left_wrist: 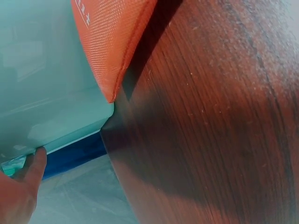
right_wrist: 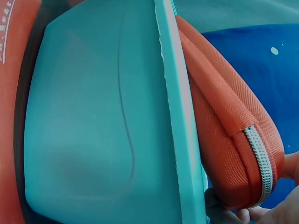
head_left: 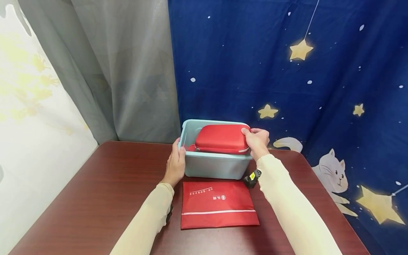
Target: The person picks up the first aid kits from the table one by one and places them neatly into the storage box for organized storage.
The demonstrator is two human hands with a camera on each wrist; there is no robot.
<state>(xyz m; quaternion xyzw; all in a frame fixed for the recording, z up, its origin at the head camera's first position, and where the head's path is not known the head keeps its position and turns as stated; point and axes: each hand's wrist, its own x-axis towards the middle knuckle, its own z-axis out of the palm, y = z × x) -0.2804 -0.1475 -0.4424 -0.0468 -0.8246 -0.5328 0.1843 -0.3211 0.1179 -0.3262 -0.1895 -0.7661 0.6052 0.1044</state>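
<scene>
A red zippered case (head_left: 220,138) lies tilted in the mouth of a light blue plastic bin (head_left: 216,168). My right hand (head_left: 257,141) grips its right end, thumb on top and fingers beneath. In the right wrist view, the silver zipper (right_wrist: 259,161) shows close to those fingers, and the case juts past the bin's rim. My left hand (head_left: 175,165) rests against the bin's left side near the front corner, its visible fingers fairly straight. A fingertip touches the bin by its rim in the left wrist view. What lies under the case is mostly hidden.
A flat red fabric pouch (head_left: 220,219) with white print and a white stripe lies on the brown table (head_left: 127,191) in front of the bin. Behind the table hang a grey curtain (head_left: 143,88) and a blue star-patterned curtain (head_left: 223,63).
</scene>
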